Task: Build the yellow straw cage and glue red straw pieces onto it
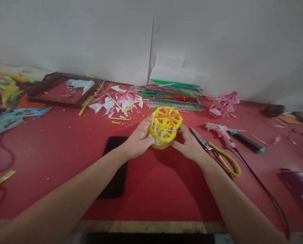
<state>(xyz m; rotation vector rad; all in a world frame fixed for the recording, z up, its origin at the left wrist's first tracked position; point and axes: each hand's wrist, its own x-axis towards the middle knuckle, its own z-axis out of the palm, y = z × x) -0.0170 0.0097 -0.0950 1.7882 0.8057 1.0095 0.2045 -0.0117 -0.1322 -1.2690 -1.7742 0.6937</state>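
Observation:
A small round openwork piece (164, 130), built of yellow and whitish sticks with orange strips crossing on its top, is held between both hands over the red table. My left hand (140, 138) grips its left side, thumb toward the front. On the opposite side, my right hand (189, 142) has its fingers curled round the piece, partly hidden behind it. Just right of that hand lie scissors (221, 156) with yellow handles, blades apart. A pink glue gun (221, 132) rests beyond them. Under my left forearm is a dark flat tablet or phone (116, 183).
Coloured sticks (174, 95) are heaped against the wall, beside white scraps (118, 103). A dark wooden frame (56, 100) lies back left. At back right stands a small pink model (225, 103). A black cord (260, 186) runs to the front edge near a purple box (297, 186).

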